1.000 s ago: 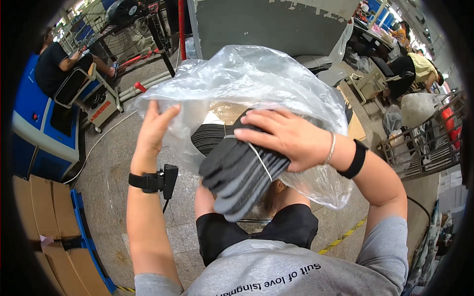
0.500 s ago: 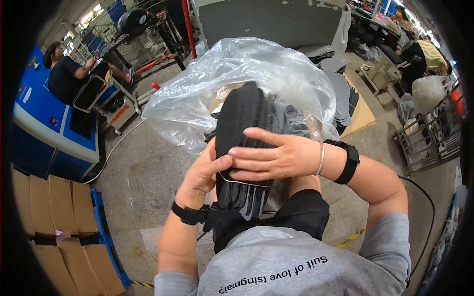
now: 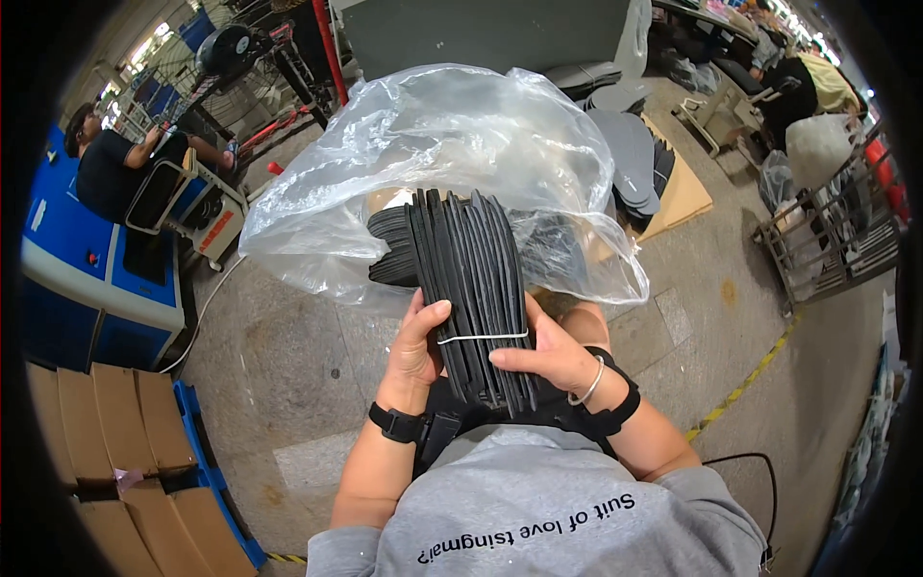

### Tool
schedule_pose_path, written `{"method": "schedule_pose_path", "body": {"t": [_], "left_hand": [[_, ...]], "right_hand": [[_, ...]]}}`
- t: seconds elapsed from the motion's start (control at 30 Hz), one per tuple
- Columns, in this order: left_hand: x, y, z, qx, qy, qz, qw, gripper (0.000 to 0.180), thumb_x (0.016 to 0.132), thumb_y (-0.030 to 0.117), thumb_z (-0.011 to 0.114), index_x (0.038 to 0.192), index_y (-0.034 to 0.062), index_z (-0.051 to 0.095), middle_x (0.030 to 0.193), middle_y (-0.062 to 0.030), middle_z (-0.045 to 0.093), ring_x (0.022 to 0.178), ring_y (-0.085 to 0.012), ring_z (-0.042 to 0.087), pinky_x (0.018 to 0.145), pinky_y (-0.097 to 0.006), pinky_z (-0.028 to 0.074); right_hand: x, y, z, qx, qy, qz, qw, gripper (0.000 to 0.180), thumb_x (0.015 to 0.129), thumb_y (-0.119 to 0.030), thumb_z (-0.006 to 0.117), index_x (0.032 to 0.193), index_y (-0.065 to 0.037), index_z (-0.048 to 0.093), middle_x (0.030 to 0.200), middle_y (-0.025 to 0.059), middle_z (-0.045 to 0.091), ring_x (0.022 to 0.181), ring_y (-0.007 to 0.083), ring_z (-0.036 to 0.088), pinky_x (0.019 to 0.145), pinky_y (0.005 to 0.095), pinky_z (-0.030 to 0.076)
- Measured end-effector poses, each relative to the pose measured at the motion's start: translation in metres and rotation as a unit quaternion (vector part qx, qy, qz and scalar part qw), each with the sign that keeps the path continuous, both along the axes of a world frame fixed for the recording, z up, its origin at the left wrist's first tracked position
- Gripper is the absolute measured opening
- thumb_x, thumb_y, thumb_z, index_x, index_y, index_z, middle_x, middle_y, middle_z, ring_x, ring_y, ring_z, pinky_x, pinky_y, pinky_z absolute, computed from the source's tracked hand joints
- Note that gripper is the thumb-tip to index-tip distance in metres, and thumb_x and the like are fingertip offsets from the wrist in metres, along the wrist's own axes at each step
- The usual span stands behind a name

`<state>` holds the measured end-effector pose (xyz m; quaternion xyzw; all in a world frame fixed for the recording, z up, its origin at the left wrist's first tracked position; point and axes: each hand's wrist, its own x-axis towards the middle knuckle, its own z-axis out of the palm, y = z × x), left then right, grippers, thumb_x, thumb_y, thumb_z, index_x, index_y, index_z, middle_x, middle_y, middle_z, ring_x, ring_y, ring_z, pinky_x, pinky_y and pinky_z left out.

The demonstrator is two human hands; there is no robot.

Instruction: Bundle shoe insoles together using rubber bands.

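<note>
A bundle of black insoles [image 3: 471, 269] stands on edge between my hands above my lap, the thin edges facing up. Round its near part runs a white band [image 3: 481, 338]. My left hand [image 3: 413, 346] grips the bundle's left side, thumb along the outer insole. On the right side my right hand [image 3: 556, 354] holds it, thumb lying across the edges just below the band; its other fingers are partly hidden. Just beyond is a large clear plastic bag [image 3: 442, 125], its mouth toward me, with more black insoles [image 3: 389, 248] inside.
Grey insole-shaped pieces [image 3: 625, 159] lie on cardboard [image 3: 678, 216] right of the bag. A grey panel [image 3: 490, 38] stands behind. Brown cartons [image 3: 91, 423] sit on a blue pallet [image 3: 207, 462] at left. A metal rack [image 3: 817, 231] is at right. A seated person [image 3: 115, 173] is at far left.
The bundle has turned from its flat face to its edges facing up. My right hand has moved off the top face to the bundle's right side. The view has shifted slightly.
</note>
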<state>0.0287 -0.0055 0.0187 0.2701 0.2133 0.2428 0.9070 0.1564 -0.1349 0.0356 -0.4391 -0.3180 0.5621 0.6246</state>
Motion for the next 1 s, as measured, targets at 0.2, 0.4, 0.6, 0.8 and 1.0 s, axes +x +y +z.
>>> {"method": "schedule_pose_path", "body": {"t": [0.2,0.4,0.6,0.8,1.0], "left_hand": [[0.002,-0.007,0.008,0.111,0.08,0.004,0.991,0.065,0.07,0.012,0.069,0.124,0.0018,0.034,0.109,-0.0113,0.051,0.097,-0.0211,0.053,0.086,-0.032,0.044],[-0.009,0.002,-0.002,0.029,0.031,-0.02,0.999,0.055,0.069,0.012,0.065,0.118,0.0009,0.042,0.102,-0.0108,0.055,0.089,-0.0197,0.058,0.076,-0.031,0.05],[-0.013,0.002,-0.005,-0.024,-0.014,-0.032,0.999,0.044,0.066,0.011,0.063,0.106,-0.0039,0.051,0.093,-0.0118,0.06,0.081,-0.0211,0.062,0.075,-0.03,0.051],[-0.013,0.004,-0.005,-0.016,-0.02,-0.033,0.999,0.044,0.066,0.009,0.062,0.107,-0.0038,0.05,0.096,-0.0118,0.06,0.084,-0.0207,0.061,0.077,-0.03,0.05],[-0.01,0.002,-0.002,0.01,-0.01,-0.032,0.999,0.047,0.069,0.005,0.063,0.112,-0.0016,0.047,0.099,-0.0103,0.058,0.088,-0.0194,0.059,0.079,-0.03,0.049]], "right_hand": [[0.006,0.0,-0.01,0.04,-0.113,-0.035,0.992,0.088,0.069,-0.01,0.069,0.135,0.003,0.012,0.126,0.0122,0.036,0.117,0.0174,0.036,0.098,0.0286,0.029],[0.01,-0.003,0.013,-0.064,0.133,-0.046,0.988,0.073,0.068,-0.005,0.067,0.13,-0.002,0.029,0.111,0.0066,0.05,0.1,0.0137,0.05,0.088,0.0264,0.04],[0.01,-0.007,0.01,-0.051,0.15,-0.046,0.986,0.066,0.069,-0.003,0.064,0.127,-0.004,0.033,0.108,0.0057,0.053,0.095,0.0138,0.053,0.086,0.0265,0.042],[0.012,-0.008,0.005,-0.061,0.168,-0.048,0.983,0.066,0.068,-0.004,0.065,0.126,-0.004,0.034,0.109,0.0061,0.052,0.097,0.0141,0.052,0.087,0.0271,0.041],[0.013,-0.008,0.004,-0.057,0.158,-0.049,0.985,0.065,0.068,-0.004,0.065,0.126,-0.004,0.035,0.108,0.0058,0.052,0.098,0.0141,0.051,0.088,0.0272,0.04]]}}
